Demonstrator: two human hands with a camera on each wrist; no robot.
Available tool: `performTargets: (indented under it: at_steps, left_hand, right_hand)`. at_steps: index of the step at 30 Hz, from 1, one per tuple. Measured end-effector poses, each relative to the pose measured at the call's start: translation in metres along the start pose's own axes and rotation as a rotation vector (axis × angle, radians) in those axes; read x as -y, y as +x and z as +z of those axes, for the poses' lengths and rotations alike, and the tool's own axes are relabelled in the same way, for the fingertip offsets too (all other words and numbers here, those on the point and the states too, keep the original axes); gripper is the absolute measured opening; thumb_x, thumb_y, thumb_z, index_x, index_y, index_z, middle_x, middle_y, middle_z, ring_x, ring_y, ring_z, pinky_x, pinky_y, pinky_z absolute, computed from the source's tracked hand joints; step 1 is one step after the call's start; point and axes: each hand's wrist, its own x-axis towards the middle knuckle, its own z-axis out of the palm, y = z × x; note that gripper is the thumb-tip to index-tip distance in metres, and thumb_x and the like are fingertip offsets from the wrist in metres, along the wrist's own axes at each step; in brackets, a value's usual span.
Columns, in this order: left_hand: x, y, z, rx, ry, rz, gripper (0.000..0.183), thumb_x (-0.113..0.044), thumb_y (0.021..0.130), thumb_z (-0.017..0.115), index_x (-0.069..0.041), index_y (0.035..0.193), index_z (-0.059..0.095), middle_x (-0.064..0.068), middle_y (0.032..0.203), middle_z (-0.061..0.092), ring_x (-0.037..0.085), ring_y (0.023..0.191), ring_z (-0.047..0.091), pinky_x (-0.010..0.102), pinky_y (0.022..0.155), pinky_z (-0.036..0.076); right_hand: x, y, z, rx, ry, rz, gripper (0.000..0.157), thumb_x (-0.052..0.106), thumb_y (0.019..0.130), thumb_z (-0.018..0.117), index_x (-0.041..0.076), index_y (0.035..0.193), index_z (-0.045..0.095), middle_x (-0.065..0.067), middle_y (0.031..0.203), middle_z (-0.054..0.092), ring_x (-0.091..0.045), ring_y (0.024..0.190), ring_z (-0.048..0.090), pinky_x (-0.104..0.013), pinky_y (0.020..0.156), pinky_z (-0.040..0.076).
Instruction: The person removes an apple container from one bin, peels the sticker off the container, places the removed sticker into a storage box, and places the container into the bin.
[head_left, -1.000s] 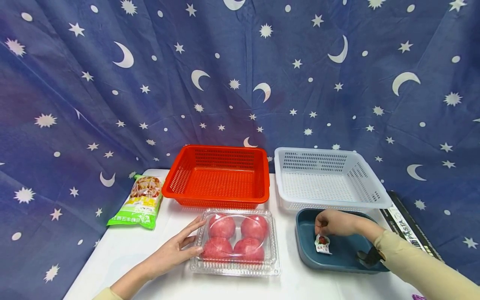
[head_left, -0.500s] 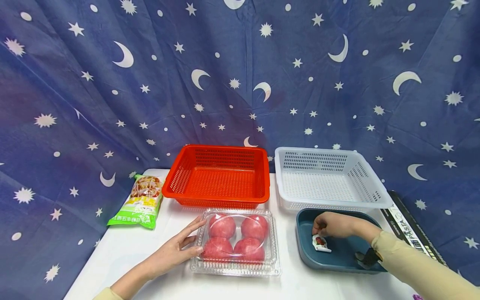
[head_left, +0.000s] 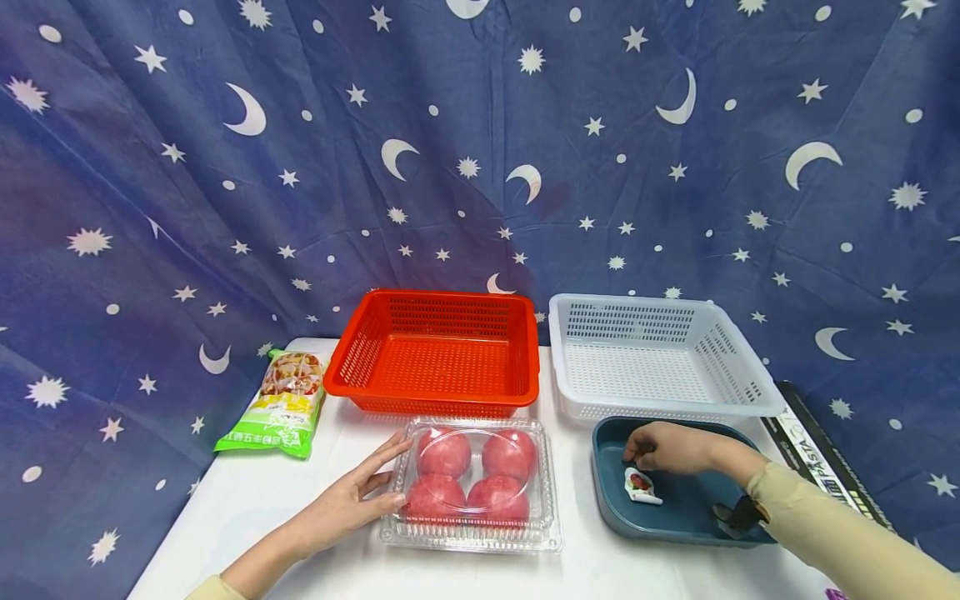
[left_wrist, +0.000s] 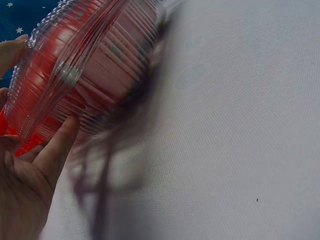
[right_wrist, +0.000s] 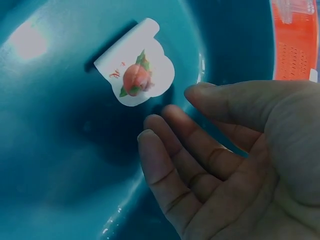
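Sticker [right_wrist: 137,77] with a fruit print is just lying in the blue tub [head_left: 697,492], one edge curled, and from my end I've got the right hand [head_left: 675,446] loose right beside it, left hand [head_left: 337,504] ungripped, fingers touching a clear box [head_left: 471,542] of red fruit [head_left: 435,496].

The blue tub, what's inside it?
In the blue tub lies a small white label with a red fruit printed on it, one edge curled. The right hand is inside too, hiding some floor, so I can't see everything there.
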Motion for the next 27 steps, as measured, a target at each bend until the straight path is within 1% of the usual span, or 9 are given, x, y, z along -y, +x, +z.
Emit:
performTargets:
  at_steps: [3, 9, 14, 16, 19, 21, 24, 27]
  left_hand:
    - [-0.001, 0.0, 0.0, -0.001, -0.004, 0.0, 0.072, -0.022, 0.1, 0.069, -0.029, 0.161, 0.032, 0.005, 0.172, 0.006, 0.041, 0.143, 0.038, 0.019, 0.108, 0.036]
    - [-0.001, 0.0, 0.0, -0.007, 0.003, 0.014, 0.071, -0.02, 0.1, 0.068, -0.027, 0.161, 0.033, 0.008, 0.172, 0.006, 0.042, 0.143, 0.038, 0.021, 0.109, 0.036]
    - [-0.001, 0.0, 0.0, -0.003, 0.003, 0.024, 0.07, -0.02, 0.101, 0.068, -0.027, 0.161, 0.033, 0.009, 0.172, 0.006, 0.042, 0.143, 0.038, 0.022, 0.109, 0.037]
    - [-0.002, 0.0, -0.001, 0.0, 0.006, 0.036, 0.069, -0.019, 0.101, 0.067, -0.026, 0.161, 0.033, 0.01, 0.171, 0.005, 0.044, 0.142, 0.038, 0.023, 0.109, 0.037]
    - [-0.002, -0.001, -0.001, 0.006, 0.005, 0.045, 0.069, -0.019, 0.102, 0.066, -0.026, 0.161, 0.033, 0.012, 0.171, 0.005, 0.045, 0.142, 0.038, 0.023, 0.109, 0.037]
    - [-0.002, -0.001, -0.001, 0.008, 0.002, 0.05, 0.069, -0.019, 0.102, 0.066, -0.026, 0.161, 0.033, 0.012, 0.171, 0.005, 0.045, 0.143, 0.037, 0.022, 0.108, 0.037]
    - [-0.001, 0.0, -0.001, 0.009, -0.005, 0.038, 0.069, -0.019, 0.102, 0.066, -0.027, 0.161, 0.033, 0.01, 0.171, 0.005, 0.044, 0.144, 0.036, 0.02, 0.108, 0.036]
    - [-0.001, 0.0, -0.001, 0.008, -0.003, 0.04, 0.069, -0.019, 0.102, 0.066, -0.027, 0.161, 0.033, 0.011, 0.171, 0.005, 0.043, 0.144, 0.036, 0.02, 0.109, 0.036]
  right_hand:
    - [0.003, -0.004, -0.003, -0.004, 0.007, -0.004, 0.015, 0.004, 0.097, 0.063, 0.004, 0.11, 0.07, -0.003, 0.102, 0.066, -0.02, 0.084, 0.057, -0.033, 0.069, 0.051]
    - [0.008, -0.012, -0.011, 0.003, 0.07, -0.065, 0.018, 0.011, 0.101, 0.061, 0.002, 0.116, 0.068, -0.008, 0.106, 0.067, -0.026, 0.085, 0.061, -0.034, 0.066, 0.054]
    - [0.017, -0.016, -0.019, -0.025, 0.078, -0.117, 0.021, 0.016, 0.104, 0.059, 0.004, 0.119, 0.068, -0.006, 0.105, 0.066, -0.021, 0.078, 0.059, -0.031, 0.064, 0.051]
    - [0.022, -0.018, -0.021, -0.056, 0.074, -0.145, 0.021, 0.018, 0.104, 0.06, 0.006, 0.119, 0.068, -0.004, 0.106, 0.067, -0.019, 0.082, 0.061, -0.029, 0.068, 0.053]
    - [0.032, -0.02, -0.024, -0.118, 0.078, -0.189, 0.022, 0.018, 0.104, 0.06, 0.006, 0.121, 0.068, -0.003, 0.111, 0.068, -0.02, 0.095, 0.065, -0.028, 0.079, 0.055]
    - [0.039, -0.022, -0.024, -0.166, 0.083, -0.207, 0.024, 0.02, 0.104, 0.061, 0.006, 0.123, 0.067, -0.002, 0.116, 0.068, -0.02, 0.105, 0.064, -0.027, 0.086, 0.055]
    - [0.052, -0.025, -0.023, -0.242, 0.086, -0.22, 0.027, 0.022, 0.104, 0.062, 0.006, 0.126, 0.066, -0.002, 0.118, 0.067, -0.023, 0.108, 0.063, -0.03, 0.089, 0.055]
    - [0.063, -0.028, -0.019, -0.294, 0.111, -0.223, 0.035, 0.026, 0.103, 0.063, 0.006, 0.132, 0.063, -0.008, 0.128, 0.064, -0.028, 0.116, 0.061, -0.031, 0.091, 0.054]
